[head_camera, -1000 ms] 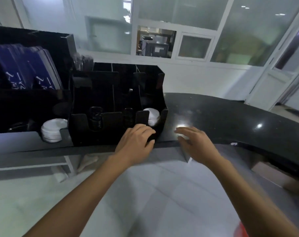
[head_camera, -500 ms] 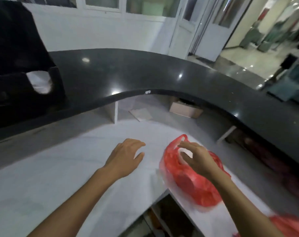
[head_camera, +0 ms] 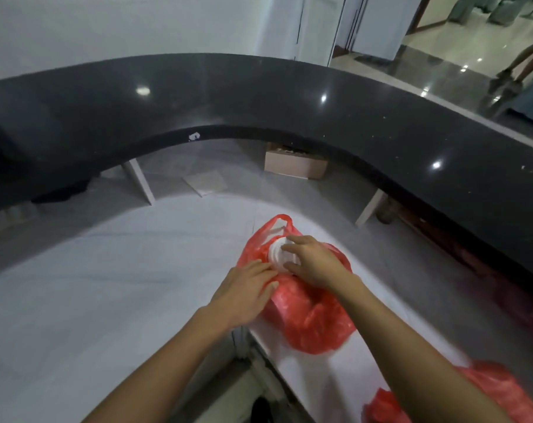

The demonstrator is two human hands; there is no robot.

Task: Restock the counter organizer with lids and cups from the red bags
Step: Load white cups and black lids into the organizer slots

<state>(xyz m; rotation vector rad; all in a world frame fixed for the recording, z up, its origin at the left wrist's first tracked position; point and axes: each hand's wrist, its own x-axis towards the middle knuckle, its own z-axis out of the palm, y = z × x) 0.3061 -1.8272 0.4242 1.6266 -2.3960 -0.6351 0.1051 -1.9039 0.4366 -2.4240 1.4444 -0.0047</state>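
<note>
Two hands work at the red bag [head_camera: 308, 325] on the white tabletop [head_camera: 106, 300]: right hand [head_camera: 312, 264] grips the white lids [head_camera: 279, 254], left hand [head_camera: 246, 293] presses flat on the bag.

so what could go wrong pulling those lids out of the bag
1. The right hand grips the white lid stack from above only, so lower lids could slide off and scatter.
2. The red bag lies near the white counter's edge; a tug might drag it over.
3. The left hand only rests on thin plastic, which may cling to the stack.
</note>
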